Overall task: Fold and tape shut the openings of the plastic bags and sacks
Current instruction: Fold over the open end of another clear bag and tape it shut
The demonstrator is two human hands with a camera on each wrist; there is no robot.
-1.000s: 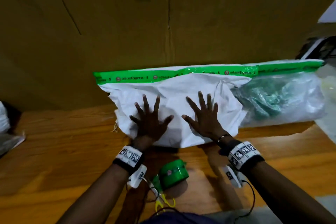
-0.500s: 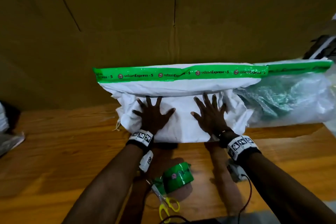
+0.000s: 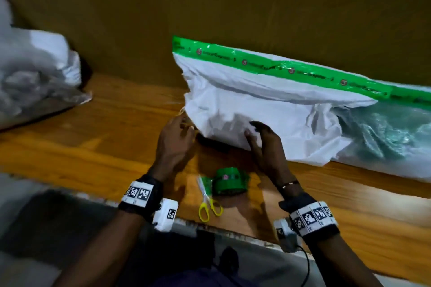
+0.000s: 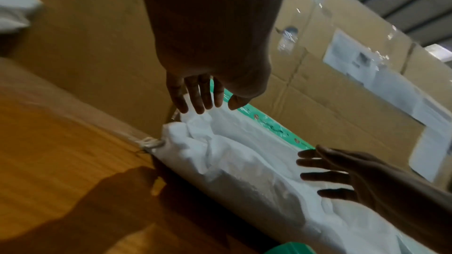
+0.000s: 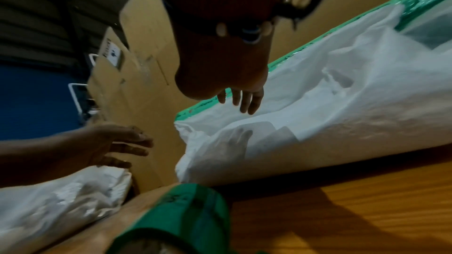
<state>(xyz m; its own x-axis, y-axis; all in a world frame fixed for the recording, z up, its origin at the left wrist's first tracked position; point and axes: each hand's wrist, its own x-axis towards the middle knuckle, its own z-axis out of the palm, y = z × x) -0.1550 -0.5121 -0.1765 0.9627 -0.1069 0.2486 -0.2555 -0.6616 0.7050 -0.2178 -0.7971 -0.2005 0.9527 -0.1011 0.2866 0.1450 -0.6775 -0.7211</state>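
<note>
A white sack [image 3: 268,109] lies on the wooden table [image 3: 93,142] against a cardboard box, with a strip of green printed tape [image 3: 279,67] along its folded top edge. My left hand [image 3: 180,128] hovers at the sack's left corner with its fingers relaxed and holds nothing; the left wrist view shows those fingers [image 4: 200,99] just above the crumpled corner. My right hand [image 3: 256,133] is open with spread fingers at the sack's front left face; whether it touches is unclear. A green tape roll [image 3: 229,180] and yellow-handled scissors [image 3: 207,202] lie near the table's front edge.
A clear plastic bag [image 3: 384,133] with teal contents lies right of the sack under the same tape strip. Another pale filled bag [image 3: 35,72] sits at the far left. A tall cardboard box [image 3: 233,7] walls off the back.
Both hands have lifted off the sack's top, where they pressed flat, and moved to its left end. The head view has swung left, bringing the bag at the left into sight.
</note>
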